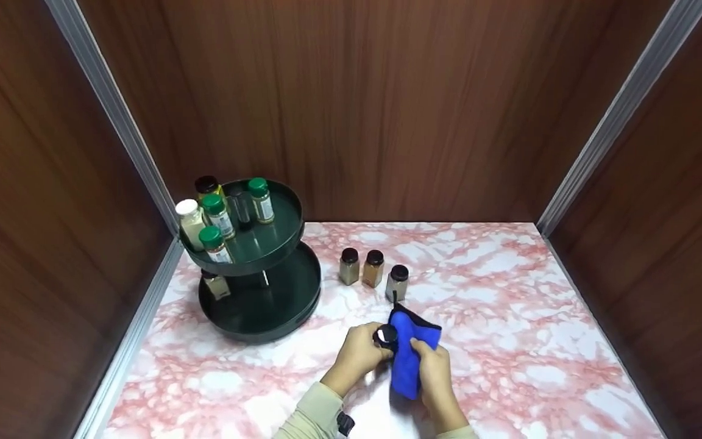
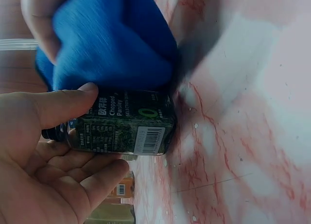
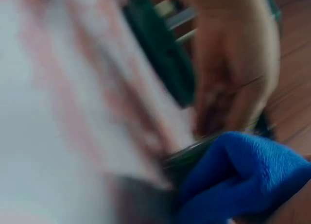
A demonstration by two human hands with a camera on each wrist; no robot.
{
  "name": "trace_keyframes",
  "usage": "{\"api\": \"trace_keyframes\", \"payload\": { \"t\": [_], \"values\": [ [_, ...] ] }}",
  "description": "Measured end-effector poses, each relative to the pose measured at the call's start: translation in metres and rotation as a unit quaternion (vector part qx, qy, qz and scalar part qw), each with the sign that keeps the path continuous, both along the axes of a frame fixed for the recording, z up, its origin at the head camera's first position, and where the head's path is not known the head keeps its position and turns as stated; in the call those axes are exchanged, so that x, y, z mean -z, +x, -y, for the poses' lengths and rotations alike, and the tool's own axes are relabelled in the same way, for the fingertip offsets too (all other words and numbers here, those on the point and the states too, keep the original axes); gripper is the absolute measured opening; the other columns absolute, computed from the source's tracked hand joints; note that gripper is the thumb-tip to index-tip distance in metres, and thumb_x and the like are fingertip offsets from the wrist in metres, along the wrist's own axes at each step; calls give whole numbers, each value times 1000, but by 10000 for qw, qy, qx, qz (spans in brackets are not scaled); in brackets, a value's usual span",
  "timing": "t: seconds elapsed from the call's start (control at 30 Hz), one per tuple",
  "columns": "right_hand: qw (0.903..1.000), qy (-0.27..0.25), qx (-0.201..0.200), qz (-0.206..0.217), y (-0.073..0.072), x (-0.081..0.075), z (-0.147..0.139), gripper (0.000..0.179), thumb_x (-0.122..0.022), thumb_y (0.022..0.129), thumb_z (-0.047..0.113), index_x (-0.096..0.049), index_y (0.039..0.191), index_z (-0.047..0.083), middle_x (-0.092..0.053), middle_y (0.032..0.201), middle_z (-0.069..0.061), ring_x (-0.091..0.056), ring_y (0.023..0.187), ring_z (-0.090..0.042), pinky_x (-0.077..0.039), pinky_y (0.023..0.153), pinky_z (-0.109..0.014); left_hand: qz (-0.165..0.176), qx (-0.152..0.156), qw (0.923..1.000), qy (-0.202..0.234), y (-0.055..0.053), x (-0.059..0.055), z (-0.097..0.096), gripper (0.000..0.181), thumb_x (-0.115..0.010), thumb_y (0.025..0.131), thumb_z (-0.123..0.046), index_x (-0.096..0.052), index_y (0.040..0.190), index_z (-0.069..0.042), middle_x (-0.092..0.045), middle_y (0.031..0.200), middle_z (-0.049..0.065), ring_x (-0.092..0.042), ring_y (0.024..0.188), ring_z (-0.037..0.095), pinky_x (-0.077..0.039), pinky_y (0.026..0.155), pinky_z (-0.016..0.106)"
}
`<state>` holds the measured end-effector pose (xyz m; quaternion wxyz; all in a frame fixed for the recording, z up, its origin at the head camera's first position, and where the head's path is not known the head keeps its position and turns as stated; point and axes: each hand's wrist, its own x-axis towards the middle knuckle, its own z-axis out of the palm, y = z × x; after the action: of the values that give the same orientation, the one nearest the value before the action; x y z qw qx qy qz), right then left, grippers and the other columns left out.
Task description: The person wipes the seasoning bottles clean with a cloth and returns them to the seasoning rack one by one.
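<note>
My left hand (image 1: pixel 360 352) grips a small jar of chopped parsley (image 2: pixel 129 119) near its black cap, thumb on one side and fingers on the other. Printed text and a barcode show on the jar's label in the left wrist view. In my right hand (image 1: pixel 435 369) is a blue cloth (image 1: pixel 407 360) with a black edge, pinched between thumb and fingers. The cloth lies against the side of the jar, as the right wrist view also shows, though blurred. Just beyond the cloth stands a black-capped spice jar (image 1: pixel 398 282).
Two more black-capped jars, one greenish (image 1: pixel 349 267) and one orange-brown (image 1: pixel 373 269), stand behind. At left is a dark green two-tier round rack (image 1: pixel 284 305) holding several bottles on top and a jar (image 1: pixel 217 286) below. Wooden panels (image 1: pixel 387 110) enclose the marbled table (image 1: pixel 509 341).
</note>
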<state>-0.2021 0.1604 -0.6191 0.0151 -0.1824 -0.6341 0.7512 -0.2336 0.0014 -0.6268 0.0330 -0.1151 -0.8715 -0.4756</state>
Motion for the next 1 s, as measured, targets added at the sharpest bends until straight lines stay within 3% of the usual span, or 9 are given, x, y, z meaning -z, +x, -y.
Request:
{"api": "trace_keyframes", "payload": {
  "t": [0.13,0.2,0.27,0.4,0.57,0.87,1.0],
  "values": [
    [9989,-375,-26,-275,0,-24,-2,13,-64,94,12,-68,92,0,-71,73,-5,-67,65,-17,-57,64,-33,-134,58,9997,-177,-1,-1,0,35,-86,63,-2,-75,95,-5,-75,83,6,-60,73,13,-52,73,29],
    [9967,-674,-99,-452,-4,-28,-1,11,-63,95,11,-67,93,1,-71,74,-6,-68,66,-18,-58,63,-33,-179,74,9994,-280,-2,0,0,35,-86,63,-4,-75,95,-5,-75,83,6,-60,73,12,-53,73,29],
    [9945,-870,-69,-573,-10,-22,1,11,-62,95,11,-67,97,1,-72,78,-6,-68,69,-18,-59,66,-33,-232,93,9991,-339,-1,2,-1,33,-84,64,-5,-74,95,-6,-74,81,7,-57,70,10,-52,70,28],
    [9959,-749,46,-501,-19,7,4,17,-62,96,13,-66,105,0,-73,84,-4,-69,77,-15,-58,72,-30,-251,91,9991,-322,1,6,-2,29,-82,64,-5,-73,92,-7,-71,77,9,-50,66,6,-48,66,25],
    [9987,-458,113,-179,-13,31,2,17,-63,96,14,-67,102,-1,-73,81,-3,-69,74,-15,-58,72,-30,29,80,9998,-159,3,8,-2,33,-84,66,-4,-74,97,-6,-69,76,4,-51,67,6,-46,65,25],
    [9991,-409,72,-77,3,16,-8,20,-63,96,16,-68,101,-3,-73,79,-6,-69,72,-18,-58,70,-32,215,180,9996,-42,0,4,2,42,-85,72,-4,-73,112,-5,-72,89,5,-57,71,10,-49,70,26],
    [9979,-637,114,-58,6,12,-10,21,-61,98,16,-65,107,-3,-74,81,-6,-70,73,-19,-59,71,-33,190,261,9995,-47,-2,2,3,47,-85,73,-3,-71,118,-6,-75,103,10,-68,91,24,-54,85,34]
  ]
}}
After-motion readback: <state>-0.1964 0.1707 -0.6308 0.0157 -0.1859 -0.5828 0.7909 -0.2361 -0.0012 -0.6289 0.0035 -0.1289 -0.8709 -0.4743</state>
